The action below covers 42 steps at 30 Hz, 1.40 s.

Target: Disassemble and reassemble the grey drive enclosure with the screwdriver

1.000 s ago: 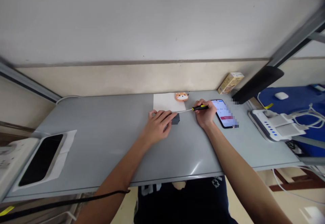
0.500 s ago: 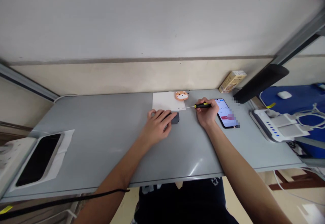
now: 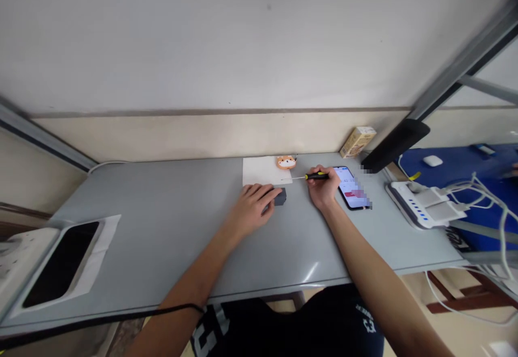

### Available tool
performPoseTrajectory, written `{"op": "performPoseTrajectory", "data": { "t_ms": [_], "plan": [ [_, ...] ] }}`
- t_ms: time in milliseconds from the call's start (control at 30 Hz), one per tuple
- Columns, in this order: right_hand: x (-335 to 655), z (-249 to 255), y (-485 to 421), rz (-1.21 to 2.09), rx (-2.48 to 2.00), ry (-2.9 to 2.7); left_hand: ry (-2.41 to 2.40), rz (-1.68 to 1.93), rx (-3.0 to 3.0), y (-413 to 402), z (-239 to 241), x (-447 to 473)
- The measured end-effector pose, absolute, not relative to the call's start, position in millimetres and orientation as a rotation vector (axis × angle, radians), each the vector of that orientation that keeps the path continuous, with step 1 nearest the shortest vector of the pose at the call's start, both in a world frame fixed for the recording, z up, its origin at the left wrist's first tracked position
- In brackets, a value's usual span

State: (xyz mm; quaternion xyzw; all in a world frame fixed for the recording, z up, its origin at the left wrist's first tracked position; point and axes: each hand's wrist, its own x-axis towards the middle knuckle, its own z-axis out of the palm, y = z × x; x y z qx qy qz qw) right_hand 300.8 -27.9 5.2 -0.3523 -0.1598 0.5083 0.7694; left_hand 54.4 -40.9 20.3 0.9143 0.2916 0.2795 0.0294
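My left hand (image 3: pixel 254 206) is closed over a small dark grey block (image 3: pixel 280 196), thumb and fingers on its left end. The block rests on the grey desk, and its left part is hidden under my fingers. In my right hand (image 3: pixel 322 187) is a screwdriver with a black and yellow handle (image 3: pixel 317 176). Its thin metal shaft points left, with the tip over the white paper (image 3: pixel 261 171). An orange animal-face case (image 3: pixel 286 162) sits on the paper's back right corner. Just right of my right hand lies a lit phone (image 3: pixel 351 187).
A power strip with plugs and cables (image 3: pixel 423 204) stands at the right. A small carton (image 3: pixel 358 142) and a long black object (image 3: pixel 396 145) are at the back right. At the far left, a dark-screened device (image 3: pixel 62 264) lies on white paper.
The view has shifted, so the desk things sit slightly lower in it and those on the right lie further left. Both hands keep their hold on the block and screwdriver.
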Motion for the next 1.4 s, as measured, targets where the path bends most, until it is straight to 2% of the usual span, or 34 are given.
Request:
{"op": "performPoseTrajectory", "data": {
  "t_ms": [200, 367, 633, 867, 1400],
  "plan": [
    [305, 3, -26, 1.03, -0.787, -0.335, 0.762, 0.975, 2.508, -42, 24, 44],
    [309, 8, -23, 0.929, -0.818, -0.314, 0.844, 1.013, 2.239, -31, 19, 32],
    [302, 30, -58, 0.361, -1.077, -0.779, 0.949, 0.962, 1.847, -12, 4, 30],
    [292, 30, -89, 0.311, -1.142, -1.313, 1.09, 0.877, 1.948, -6, -1, 23],
    [272, 19, -96, 0.273, -1.119, -1.343, 1.064, 0.812, 2.213, -6, -5, 28]
  ]
}}
